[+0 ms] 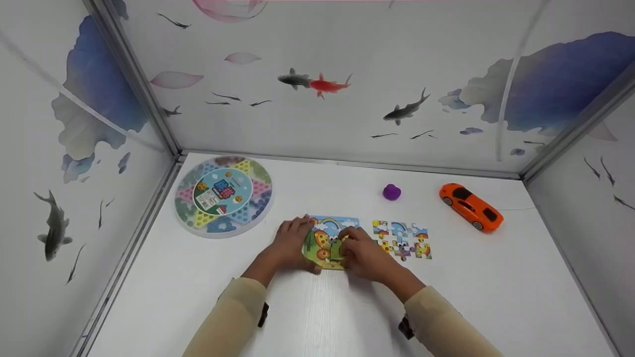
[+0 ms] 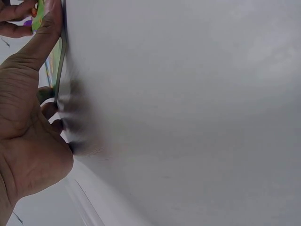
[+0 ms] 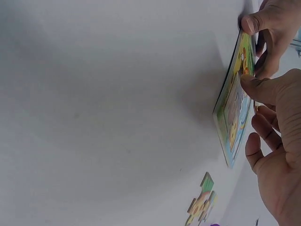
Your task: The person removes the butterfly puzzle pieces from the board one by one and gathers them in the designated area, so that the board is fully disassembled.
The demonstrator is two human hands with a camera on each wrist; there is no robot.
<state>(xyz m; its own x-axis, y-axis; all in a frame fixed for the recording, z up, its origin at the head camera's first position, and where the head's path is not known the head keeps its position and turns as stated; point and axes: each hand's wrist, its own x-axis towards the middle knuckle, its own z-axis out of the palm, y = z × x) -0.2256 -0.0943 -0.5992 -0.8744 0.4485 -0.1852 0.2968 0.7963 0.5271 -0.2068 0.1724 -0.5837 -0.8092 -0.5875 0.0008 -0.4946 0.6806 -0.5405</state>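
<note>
A jigsaw puzzle board (image 1: 323, 225) with a colourful cartoon picture lies flat on the white table. My left hand (image 1: 290, 246) grips its left side, thumb at the near edge and fingers along the far left corner; the left wrist view shows the thumb along the rim. Over the board's right half, my right hand (image 1: 366, 255) pinches a greenish puzzle piece (image 1: 336, 249) between thumb and fingers, close above the picture. The right wrist view has this hand's thumb at the board (image 3: 233, 110), the piece mostly hidden by fingers.
Several loose puzzle pieces (image 1: 401, 238) lie in rows right of the board. Behind them sits a small purple object (image 1: 391, 192), with an orange toy car (image 1: 471, 207) farther right. A round Chinese checkers box (image 1: 223, 196) is at the back left. Printed walls enclose the table.
</note>
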